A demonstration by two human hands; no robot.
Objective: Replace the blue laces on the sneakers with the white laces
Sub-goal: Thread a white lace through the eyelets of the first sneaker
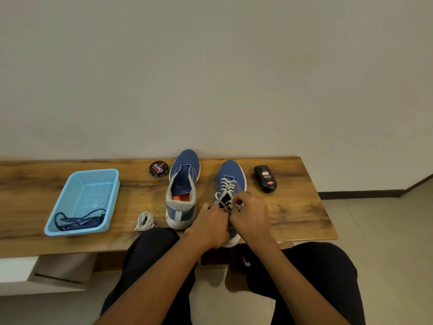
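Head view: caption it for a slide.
Both hands thread a white lace into the right sneaker; blue laces lie in basket.

Both bare forearms reach forward from the lap and converge. The left hand [212, 225] and right hand [251, 213] sit knuckles up, touching side by side, fingers [236, 202] curled in, pinching the white lace [226, 184] between them.
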